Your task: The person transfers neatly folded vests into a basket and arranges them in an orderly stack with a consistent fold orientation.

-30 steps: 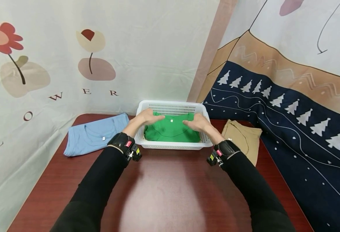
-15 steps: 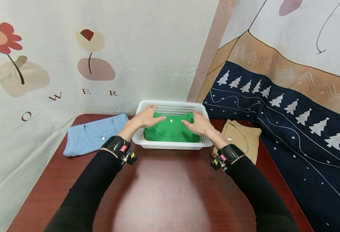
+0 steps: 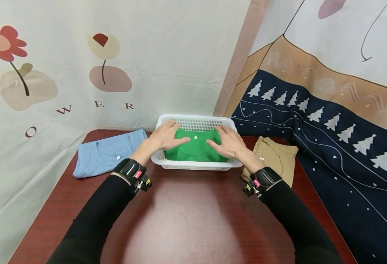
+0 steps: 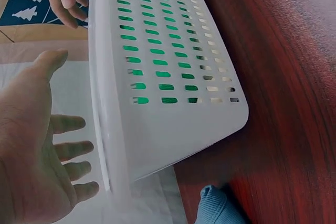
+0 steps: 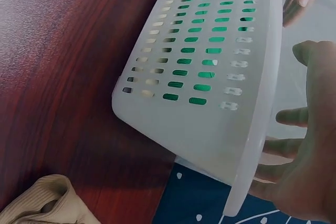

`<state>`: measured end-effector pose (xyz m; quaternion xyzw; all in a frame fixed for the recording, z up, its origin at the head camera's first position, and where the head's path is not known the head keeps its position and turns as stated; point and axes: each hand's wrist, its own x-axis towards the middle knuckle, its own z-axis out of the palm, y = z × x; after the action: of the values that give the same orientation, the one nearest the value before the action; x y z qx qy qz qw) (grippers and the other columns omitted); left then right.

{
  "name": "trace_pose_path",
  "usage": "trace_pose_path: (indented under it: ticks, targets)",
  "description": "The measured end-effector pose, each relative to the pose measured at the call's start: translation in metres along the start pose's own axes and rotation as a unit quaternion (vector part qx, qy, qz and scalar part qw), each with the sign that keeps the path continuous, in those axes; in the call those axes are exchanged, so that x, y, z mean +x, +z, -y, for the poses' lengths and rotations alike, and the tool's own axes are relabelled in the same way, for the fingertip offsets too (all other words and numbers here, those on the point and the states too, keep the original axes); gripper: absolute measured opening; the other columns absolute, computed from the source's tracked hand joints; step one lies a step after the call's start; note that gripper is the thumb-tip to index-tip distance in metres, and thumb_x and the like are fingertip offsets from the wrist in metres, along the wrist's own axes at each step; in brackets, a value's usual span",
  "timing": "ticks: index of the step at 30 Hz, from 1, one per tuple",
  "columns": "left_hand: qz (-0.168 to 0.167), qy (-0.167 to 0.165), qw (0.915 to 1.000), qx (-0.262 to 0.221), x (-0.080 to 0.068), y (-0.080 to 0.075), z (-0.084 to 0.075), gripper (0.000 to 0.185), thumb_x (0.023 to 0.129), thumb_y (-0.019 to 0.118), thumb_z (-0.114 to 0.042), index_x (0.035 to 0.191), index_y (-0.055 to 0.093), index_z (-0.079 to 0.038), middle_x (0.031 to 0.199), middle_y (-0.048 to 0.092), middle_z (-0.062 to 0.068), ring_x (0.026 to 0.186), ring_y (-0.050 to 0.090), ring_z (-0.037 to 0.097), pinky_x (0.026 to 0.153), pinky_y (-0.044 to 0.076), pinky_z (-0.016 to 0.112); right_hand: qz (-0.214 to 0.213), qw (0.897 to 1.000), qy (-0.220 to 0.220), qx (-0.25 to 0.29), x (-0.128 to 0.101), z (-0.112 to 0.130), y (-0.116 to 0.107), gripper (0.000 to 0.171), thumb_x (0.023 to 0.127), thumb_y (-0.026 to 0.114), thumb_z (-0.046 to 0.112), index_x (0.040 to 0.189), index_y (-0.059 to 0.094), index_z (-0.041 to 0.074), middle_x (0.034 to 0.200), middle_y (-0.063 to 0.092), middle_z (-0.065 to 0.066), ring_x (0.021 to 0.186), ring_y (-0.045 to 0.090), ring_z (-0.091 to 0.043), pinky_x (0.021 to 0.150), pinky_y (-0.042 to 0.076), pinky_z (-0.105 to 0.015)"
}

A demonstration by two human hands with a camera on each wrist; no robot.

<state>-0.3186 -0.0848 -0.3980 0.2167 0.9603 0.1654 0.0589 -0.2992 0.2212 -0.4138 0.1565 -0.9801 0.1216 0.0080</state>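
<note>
Green T-shirt [image 3: 195, 148] lies folded inside the white plastic basket [image 3: 196, 167], and both hands are on top of it. The left hand [image 3: 166, 136] rests flat on the left part of the shirt, with fingers straight and spread, holding nothing. The right hand [image 3: 228, 142] lies the same way on the right part, also flat and not gripping. In the left wrist view, the left hand [image 4: 39, 150] shows its fingers relaxed over the basket rim [image 4: 105, 129].

The shirt looks soft, light and limp, so I judge it would lose its fold if lifted by one corner; better to take it under both side edges.

The basket stands at the far edge of the dark red desk [image 3: 187, 220]. A light blue T-shirt [image 3: 109, 152] lies to its left and a beige garment [image 3: 276, 156] to its right.
</note>
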Motion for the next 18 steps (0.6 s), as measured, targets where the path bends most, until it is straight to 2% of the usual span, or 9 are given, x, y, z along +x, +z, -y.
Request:
trace_pose_path:
  ticks: [11,18]
  targets:
    - [-0.025,0.023,0.9994,0.01,-0.007,0.005,-0.008,0.098,0.107,0.055,-0.074,0.175,0.039,-0.005,0.182,0.035,0.025,0.173,0.03,0.045,0.142,0.028,0.06,-0.024,0.999,-0.038,-0.008,-0.019,-0.005,-0.007,0.086,0.109,0.057,0.066,0.174,0.042,0.011,0.176,0.044,-0.027,0.166,0.04,-0.049,0.137,0.032,-0.07]
    - [-0.031,0.043,0.9984,0.021,-0.013,0.008,-0.022,0.097,0.106,0.054,-0.075,0.175,0.039,-0.008,0.182,0.039,0.021,0.172,0.034,0.042,0.142,0.03,0.06,-0.044,0.998,-0.041,0.003,-0.038,-0.015,-0.01,0.084,0.109,0.06,0.064,0.173,0.045,0.011,0.176,0.046,-0.025,0.166,0.04,-0.05,0.136,0.032,-0.071]
